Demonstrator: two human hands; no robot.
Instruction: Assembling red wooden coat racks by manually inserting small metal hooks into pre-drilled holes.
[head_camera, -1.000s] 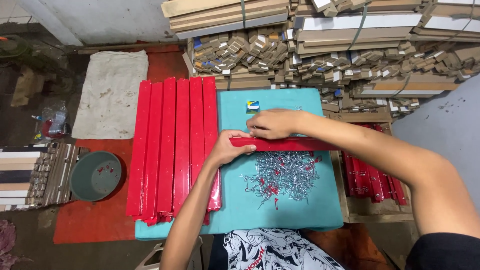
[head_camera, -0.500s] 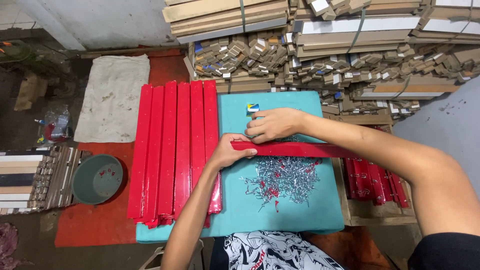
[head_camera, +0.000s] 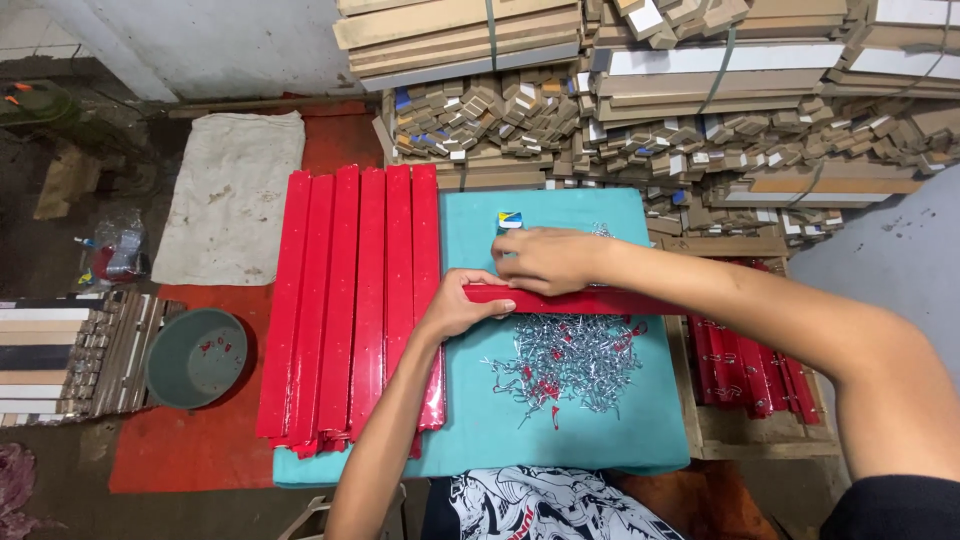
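Observation:
A long red strip (head_camera: 590, 300) lies crosswise on the teal-covered table (head_camera: 560, 440). My left hand (head_camera: 462, 305) grips its left end. My right hand (head_camera: 552, 258) rests just above the strip, fingers bent down onto the teal cloth near its upper edge; what they pinch is hidden. Below the strip lies a loose pile of small silver metal hooks (head_camera: 575, 362), some with red flecks. A small blue, white and yellow box (head_camera: 510, 220) sits just beyond my right hand.
Several red strips (head_camera: 355, 300) lie side by side at the table's left. More red strips (head_camera: 745, 365) fill a wooden crate on the right. Stacked wooden mouldings (head_camera: 650, 100) stand behind. A grey bucket (head_camera: 195, 357) and a white sack (head_camera: 230, 195) lie on the floor at left.
Both hands keep their place on the red strip. The view has shifted slightly; the right hand's fingers moved a little along the strip's upper edge.

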